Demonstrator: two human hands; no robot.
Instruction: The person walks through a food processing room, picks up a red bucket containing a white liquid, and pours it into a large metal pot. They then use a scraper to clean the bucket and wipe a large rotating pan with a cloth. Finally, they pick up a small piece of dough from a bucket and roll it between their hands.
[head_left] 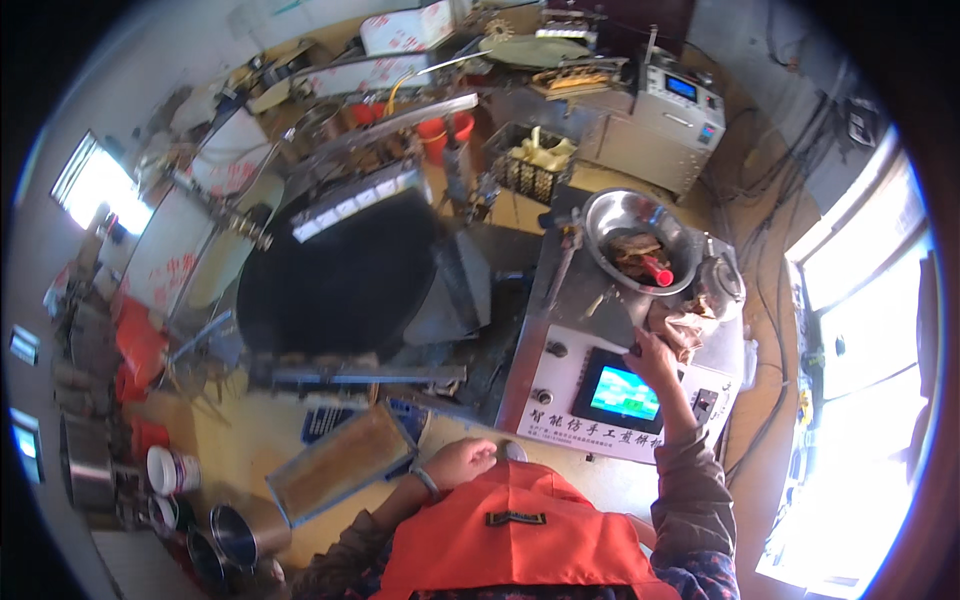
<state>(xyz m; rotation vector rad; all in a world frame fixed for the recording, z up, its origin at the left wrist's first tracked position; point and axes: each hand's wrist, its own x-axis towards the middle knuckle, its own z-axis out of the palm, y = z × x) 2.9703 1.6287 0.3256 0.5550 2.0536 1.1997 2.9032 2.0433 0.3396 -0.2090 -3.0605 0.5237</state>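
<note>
My right hand [655, 362] reaches over the control panel of a metal machine, its fingers closed on the edge of a crumpled brown cloth [684, 328]. The cloth lies on the steel top beside a wide metal bowl [601, 225], which holds brown scraps and a red-ended object [657, 270]. Behind the cloth stands a shiny metal kettle-like vessel [722, 285]. My left hand [460, 462] rests in front of my orange apron [500, 535], its fingers curled in with nothing visible in them. Left of the panel lies a large round black griddle [340, 275].
A lit screen [622, 392] and knobs sit on the panel. A frame-like tray [345, 465] leans low at the left, near metal pots [250, 532] and a white bucket [172, 470]. Farther back are a black crate [536, 165], a steel machine [660, 125] and loose cables at the right.
</note>
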